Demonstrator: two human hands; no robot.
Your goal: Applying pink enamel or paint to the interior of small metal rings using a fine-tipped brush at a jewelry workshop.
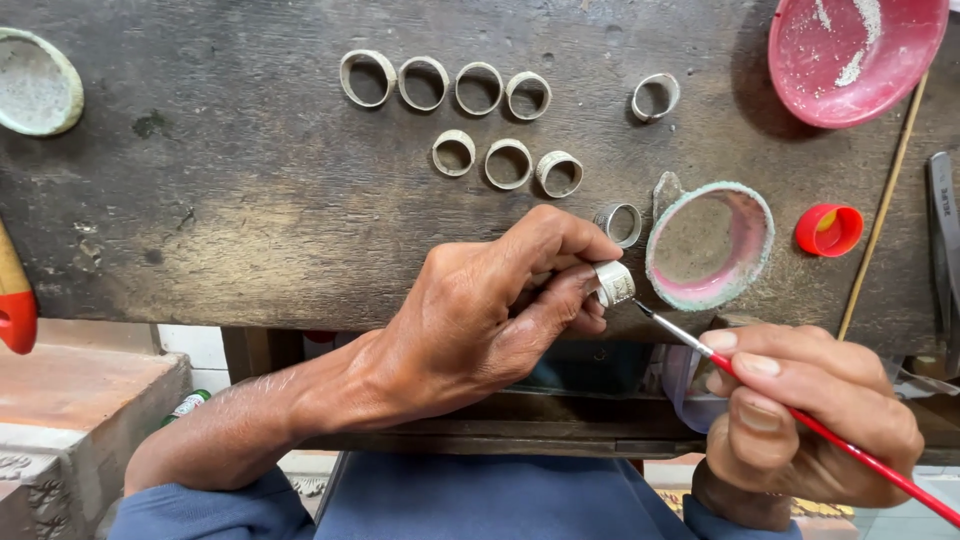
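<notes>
A person's left hand [490,310] clamps a silver ring [612,283] between thumb and fingertips at the edge of a dark wooden bench [250,220], while the right hand [800,415] pinches a red-handled brush [830,435], its tip touching the ring's outer face. Just beyond the left fingertips lies another shiny ring [620,224]; beside it, above the brush tip, sits a crusted pink-rimmed dish [752,235]. Farther past the fingers, eight dull rings [480,120] lie in two rows, a red cap [829,229] nearby
</notes>
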